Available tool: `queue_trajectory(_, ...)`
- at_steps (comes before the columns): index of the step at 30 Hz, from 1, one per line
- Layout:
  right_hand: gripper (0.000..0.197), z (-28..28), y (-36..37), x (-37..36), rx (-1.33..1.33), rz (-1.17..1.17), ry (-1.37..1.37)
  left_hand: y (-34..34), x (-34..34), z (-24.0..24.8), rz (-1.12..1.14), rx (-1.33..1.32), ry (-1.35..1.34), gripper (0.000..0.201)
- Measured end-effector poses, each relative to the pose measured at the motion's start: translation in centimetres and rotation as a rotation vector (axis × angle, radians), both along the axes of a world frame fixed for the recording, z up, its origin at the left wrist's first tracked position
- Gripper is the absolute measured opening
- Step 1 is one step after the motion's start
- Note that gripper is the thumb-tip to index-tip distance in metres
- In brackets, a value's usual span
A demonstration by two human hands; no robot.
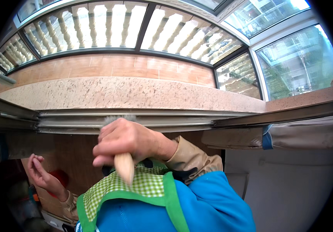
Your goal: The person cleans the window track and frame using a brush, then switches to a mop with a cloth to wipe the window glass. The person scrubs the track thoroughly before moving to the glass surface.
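My right hand [120,139] is closed around the pale wooden handle [125,168] of a brush, whose rounded end points down toward my chest. Beyond the knuckles, grey bristles [120,117] show, blurred, over the metal sliding-door track [166,122]. Whether they touch the track I cannot tell; the hand hides most of the brush. Low at the left, my left hand [42,178] is raised, holding nothing, its fingers loosely bent and apart from the thumb.
Past the track lie a speckled stone sill [135,92] and a tiled strip [127,66]. Dark-framed glass [108,27] shows balusters outside. A gathered beige curtain with a blue tie [267,137] hangs at the right. A red round thing [60,179] is behind my left hand.
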State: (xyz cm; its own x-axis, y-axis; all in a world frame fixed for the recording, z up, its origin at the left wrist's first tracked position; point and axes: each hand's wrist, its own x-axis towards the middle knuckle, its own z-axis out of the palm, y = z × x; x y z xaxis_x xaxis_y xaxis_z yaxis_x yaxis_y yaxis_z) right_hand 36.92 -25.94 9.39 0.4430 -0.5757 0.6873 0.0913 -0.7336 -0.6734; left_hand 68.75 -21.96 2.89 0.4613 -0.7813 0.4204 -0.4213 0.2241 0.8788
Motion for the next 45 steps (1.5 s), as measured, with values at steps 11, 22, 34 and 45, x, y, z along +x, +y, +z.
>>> queue_trajectory(11, 0.019, 0.9, 0.8, -0.3, -0.392, -0.276, -0.412, -2.7, -14.1, 6.8, -0.617, -0.147, -0.617, 0.064)
queue_trajectory(22, 0.019, -2.6, 5.8, -9.9, -0.127, -0.559, -0.109, -3.3, -27.5, 5.7, -1.335, -0.165, -0.357, 0.075)
queue_trajectory(34, 0.023, -2.3, 6.5, -10.5, -0.145, -0.684, 0.022, -2.3, -27.3, 0.6, -1.208, -0.052, -0.379, 0.06)
queue_trajectory(45, 0.014, -6.2, 4.9, -8.4, -0.324, -0.834, -0.069, -1.9, -27.7, -1.2, -1.083, 0.011, -0.415, 0.043)
